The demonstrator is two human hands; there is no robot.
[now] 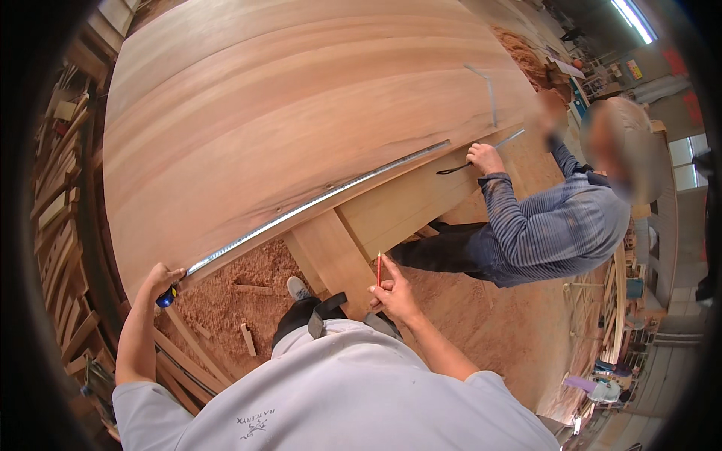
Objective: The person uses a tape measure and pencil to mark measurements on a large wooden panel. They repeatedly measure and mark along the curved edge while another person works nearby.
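Note:
A large wooden panel [286, 113] with reddish-brown grain spreads out before me. Along its near edge lies the silver blade of a tape measure [323, 195], drawn out far to the right. My left hand [159, 279] is closed round the tape's blue case at the panel's near left corner, thumb by the blade. Close to my body, my right hand [395, 298] grips a red pencil [379, 269], its tip pointing up and away from me. That hand is apart from the panel, over a pale board [329, 248].
At the right stands a co-worker [549, 225] in a striped blue top, one hand by the panel edge with a dark strap. A grey angled strip [487, 94] lies on the panel. Wood offcuts [64, 248] crowd the left; sawdust [241, 308] covers the floor.

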